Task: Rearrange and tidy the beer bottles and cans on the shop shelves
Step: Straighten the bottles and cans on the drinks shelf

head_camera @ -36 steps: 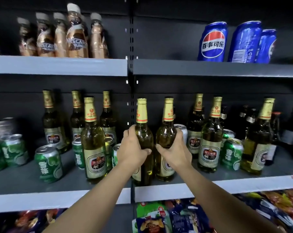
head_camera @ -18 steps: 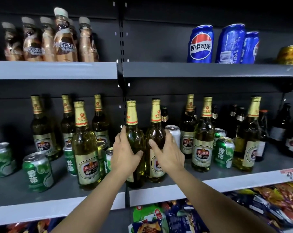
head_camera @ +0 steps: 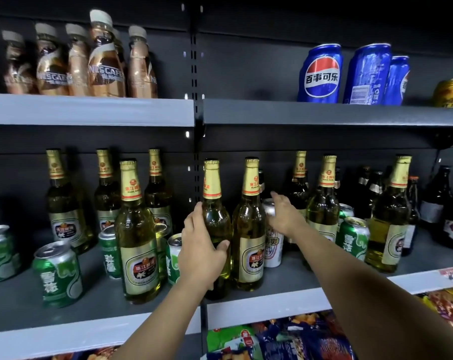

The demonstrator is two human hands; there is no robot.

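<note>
Two hands work the middle shelf (head_camera: 272, 302) at the seam where its two sections meet. The left hand (head_camera: 203, 252) wraps a green beer bottle (head_camera: 216, 222) at the body, fingers round its left side and thumb across the front, so it is grasping that bottle. The right hand (head_camera: 282, 216) is released — fingers straight, reaching past a second gold-necked bottle (head_camera: 248, 229) toward a white can (head_camera: 272, 237) just behind it, and whether the fingertips touch the can I cannot tell.

As I judge it, the step in hand is lining up this pair near the front edge and clearing the can from between bottles. To do it well, keep the held bottle upright and slide it rather than lift it, since the neighbour stands touching or nearly so and tall glass tips easily. The reaching hand should come over the can's top, not sweep sideways into the bottles to its right.

Every bottle in view is capped with gold foil at the neck, and the nearer ones show pale yellow-green liquid filling the body. A front bottle (head_camera: 139, 237) stands left of the seam with green cans (head_camera: 57, 274) scattered around it — some tilted, their lids shut as far as can be seen. More green cans (head_camera: 351, 237) and dark bottles (head_camera: 434, 196) crowd the right end. On the upper shelf (head_camera: 90, 110) stand coffee bottles (head_camera: 104, 63) and blue cola cans (head_camera: 320, 74).
</note>
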